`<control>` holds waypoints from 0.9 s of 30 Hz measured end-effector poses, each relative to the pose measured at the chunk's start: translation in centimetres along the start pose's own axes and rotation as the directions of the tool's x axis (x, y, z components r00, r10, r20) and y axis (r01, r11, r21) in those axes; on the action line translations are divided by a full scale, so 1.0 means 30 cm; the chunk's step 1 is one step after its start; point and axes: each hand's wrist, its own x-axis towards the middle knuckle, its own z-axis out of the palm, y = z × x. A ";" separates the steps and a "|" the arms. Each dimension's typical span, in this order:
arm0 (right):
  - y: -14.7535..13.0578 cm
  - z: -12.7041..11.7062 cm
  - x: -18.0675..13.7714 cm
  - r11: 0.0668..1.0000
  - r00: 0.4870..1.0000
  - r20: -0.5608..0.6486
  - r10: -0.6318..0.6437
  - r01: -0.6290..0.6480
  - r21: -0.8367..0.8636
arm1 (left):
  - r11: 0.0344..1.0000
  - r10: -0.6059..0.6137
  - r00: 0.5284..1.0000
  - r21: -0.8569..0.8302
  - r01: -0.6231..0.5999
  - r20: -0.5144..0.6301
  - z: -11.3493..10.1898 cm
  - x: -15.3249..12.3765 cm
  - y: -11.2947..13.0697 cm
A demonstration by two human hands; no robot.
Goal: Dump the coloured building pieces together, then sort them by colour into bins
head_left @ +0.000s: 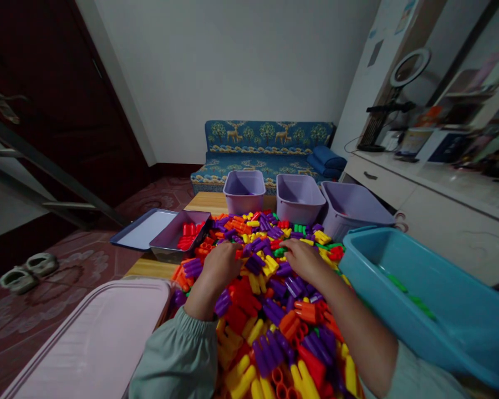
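A broad heap of plastic building pieces (270, 307), shaped like joined tubes in red, yellow, purple, orange and green, spreads over the table. My left hand (221, 265) reaches into its left side, fingers curled down beside a small red piece (239, 254); what the fingertips hold is hidden. On the other side, my right hand (303, 258) bends its fingers inward at the heap's middle. A red piece (275, 244) and a green piece (280, 252) lie right at those fingertips. Whether either is gripped is unclear.
Three lilac bins, left (244, 194), middle (300, 199) and right (353, 205), line the far edge. A blue tub (424, 299) with green pieces stands at right. At left are a tin (166, 252) of red pieces, its lid (143, 230), and a pink lid (95, 338).
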 end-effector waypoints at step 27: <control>0.009 0.056 -0.068 0.886 0.983 -0.159 0.090 -0.005 0.464 | 0.988 0.114 0.990 -0.099 -0.122 -0.081 0.159 0.054 0.096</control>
